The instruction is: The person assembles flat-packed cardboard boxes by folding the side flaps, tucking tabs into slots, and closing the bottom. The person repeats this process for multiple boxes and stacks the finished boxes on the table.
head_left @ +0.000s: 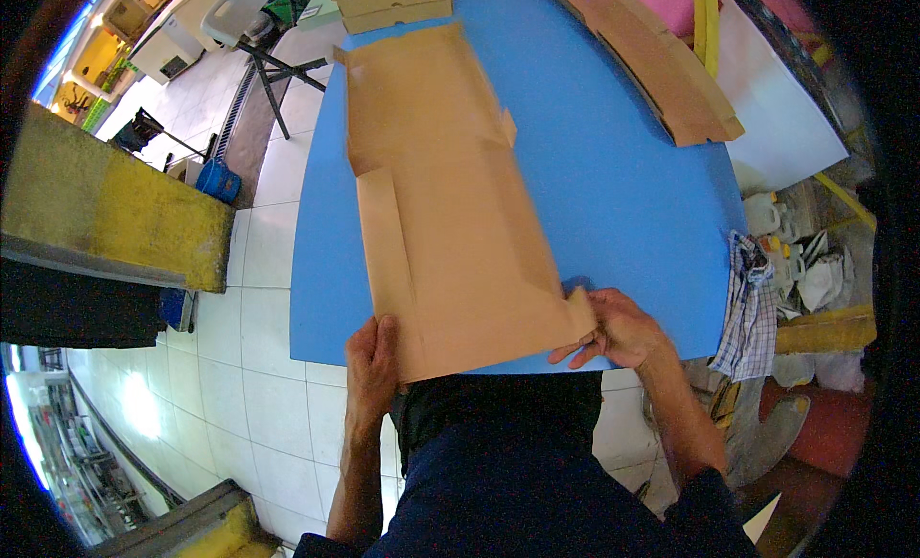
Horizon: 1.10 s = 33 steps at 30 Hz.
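A flat, unfolded brown cardboard box (460, 232) stretches across the blue table (632, 232), its near edge close to my body. Creases run along its sides, and the left side flap is folded up. My left hand (372, 355) grips the near left corner, thumb on top and fingers hidden beneath. At the near right corner, my right hand (618, 330) holds a small bent-up tab between thumb and fingers, with some fingers stretched under the edge.
Folded brown boxes (398, 7) are stacked at the table's far edge. Flat cardboard pieces (661, 69) lie at the far right. A checked cloth (746, 309) hangs over the right edge. Left of the table stand a folding chair (264, 50) and a yellow-grey low wall (115, 198).
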Tool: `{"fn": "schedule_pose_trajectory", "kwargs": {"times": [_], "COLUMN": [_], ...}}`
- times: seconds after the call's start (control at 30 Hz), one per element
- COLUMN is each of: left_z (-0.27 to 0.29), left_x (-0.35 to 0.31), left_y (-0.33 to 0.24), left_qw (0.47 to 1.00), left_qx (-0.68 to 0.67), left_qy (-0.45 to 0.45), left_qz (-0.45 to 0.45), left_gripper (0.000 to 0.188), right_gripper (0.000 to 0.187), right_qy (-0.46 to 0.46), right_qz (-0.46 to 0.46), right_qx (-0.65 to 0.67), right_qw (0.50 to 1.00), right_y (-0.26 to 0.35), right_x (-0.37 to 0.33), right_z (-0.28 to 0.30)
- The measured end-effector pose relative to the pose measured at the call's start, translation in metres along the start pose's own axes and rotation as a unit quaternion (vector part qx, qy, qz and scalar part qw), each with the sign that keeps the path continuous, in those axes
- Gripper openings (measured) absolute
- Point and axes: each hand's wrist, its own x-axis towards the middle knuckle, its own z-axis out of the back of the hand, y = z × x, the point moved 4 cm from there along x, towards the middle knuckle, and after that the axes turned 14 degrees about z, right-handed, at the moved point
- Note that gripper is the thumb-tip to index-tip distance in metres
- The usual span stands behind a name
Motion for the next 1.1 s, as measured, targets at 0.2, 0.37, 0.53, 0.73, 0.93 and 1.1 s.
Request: {"fn": "schedule_pose_trajectory", "kwargs": {"times": [0.2, 0.37, 0.53, 0.73, 0.93, 1.1], "left_z": [-0.01, -0.005, -0.019, -0.077, -0.065, -0.03], "left_x": [-0.023, -0.029, -0.025, -0.047, -0.089, -0.15], "left_y": [-0.005, 0.009, 0.026, -0.004, -0.119, -0.25], "left_qw": [0.98, 0.981, 0.968, 0.902, 0.823, 0.632], "left_qx": [-0.094, -0.083, -0.108, 0.017, 0.424, 0.427], "left_qy": [0.143, 0.142, 0.206, 0.425, 0.266, -0.129], "left_qz": [0.106, 0.101, 0.092, 0.08, -0.268, -0.634], "left_gripper": [0.036, 0.03, 0.024, 0.034, 0.049, 0.07], "right_gripper": [0.035, 0.029, 0.039, 0.075, 0.06, 0.042], "right_qy": [-0.061, -0.008, -0.024, -0.127, -0.067, 0.135], "right_qz": [0.099, 0.091, 0.133, 0.281, 0.389, 0.337], "right_qx": [-0.156, -0.155, -0.136, 0.028, -0.259, -0.725], "right_qw": [0.981, 0.984, 0.982, 0.951, 0.882, 0.585], "right_y": [-0.012, -0.002, 0.013, 0.005, 0.073, 0.149], "right_x": [0.004, 0.001, -0.012, -0.018, -0.04, -0.103], "right_z": [0.008, 0.01, 0.02, 0.016, -0.003, -0.048]}}
